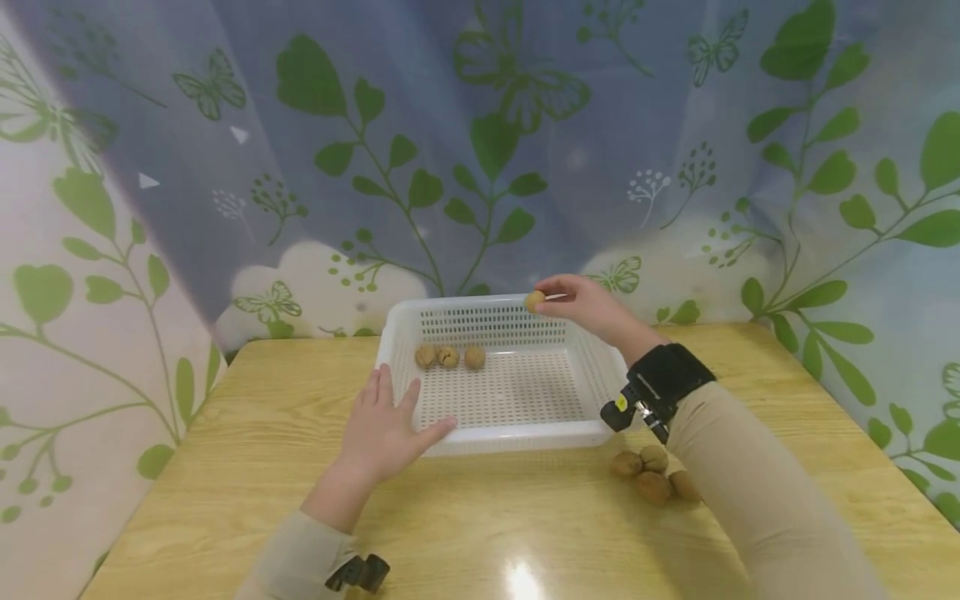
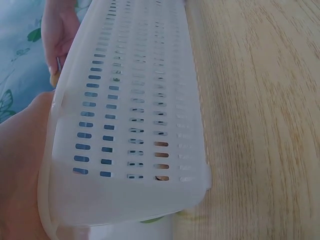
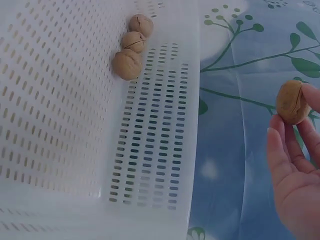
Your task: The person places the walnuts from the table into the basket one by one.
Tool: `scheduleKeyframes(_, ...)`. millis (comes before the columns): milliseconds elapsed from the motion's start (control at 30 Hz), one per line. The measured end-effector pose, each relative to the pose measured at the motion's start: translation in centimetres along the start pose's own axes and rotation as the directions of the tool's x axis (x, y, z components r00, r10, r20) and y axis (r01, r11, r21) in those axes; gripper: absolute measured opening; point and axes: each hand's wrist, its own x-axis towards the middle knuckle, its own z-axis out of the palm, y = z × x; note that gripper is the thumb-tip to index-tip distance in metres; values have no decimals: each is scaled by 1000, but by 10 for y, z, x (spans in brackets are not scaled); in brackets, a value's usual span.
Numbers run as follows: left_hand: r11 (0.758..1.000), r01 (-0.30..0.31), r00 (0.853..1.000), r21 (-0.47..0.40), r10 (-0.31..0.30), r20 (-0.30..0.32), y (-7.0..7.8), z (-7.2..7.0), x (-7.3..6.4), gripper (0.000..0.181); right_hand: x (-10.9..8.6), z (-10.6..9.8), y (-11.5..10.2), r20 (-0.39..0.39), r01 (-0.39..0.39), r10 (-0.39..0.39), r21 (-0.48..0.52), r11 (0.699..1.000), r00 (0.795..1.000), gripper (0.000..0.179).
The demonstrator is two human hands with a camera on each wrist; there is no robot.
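A white perforated plastic basket (image 1: 498, 437) stands on the wooden table, with three walnuts (image 1: 447, 357) inside at its far left. Over the back rim my right hand (image 1: 588, 310) pinches another walnut (image 3: 292, 102) between thumb and fingertips, apart from the basket. My left hand (image 1: 384, 433) rests on the near left corner of the rim, fingers spread and fairly straight. In the left wrist view, the basket's side wall (image 2: 125, 195) hides most of what lies inside.
Several more walnuts (image 1: 652, 487) lie together on the table right of the basket's near corner, partly behind the right forearm. A patterned curtain (image 1: 420, 125) hangs behind the wooden table (image 1: 247, 467).
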Motion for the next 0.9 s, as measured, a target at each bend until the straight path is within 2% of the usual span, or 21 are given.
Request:
scheduleKeyframes(233, 1000, -1, 1000, 17, 1, 4, -2, -1, 4, 96, 24, 10, -2, 19, 26, -26, 29, 999, 999, 43)
scheduleKeyframes(500, 1000, -9, 1000, 16, 9, -5, 0, -3, 5, 94, 53, 29, 20, 20, 12, -14, 81, 997, 1000, 36)
scheduleKeyframes(633, 1000, -6, 1000, 1, 6, -1, 1, 0, 3, 95, 65, 41, 40, 44, 3, -4, 35, 999, 999, 35)
scheduleKeyframes(767, 1000, 17, 1000, 2, -17, 5, 0, 2, -1, 94, 75, 58, 56, 87, 39, -37, -23, 999, 996, 33)
scheduleKeyframes(900, 1000, 17, 1000, 5, -17, -11, 0, 0, 0, 93, 80, 68, 65, 86, 73, -65, -85, 994, 994, 29)
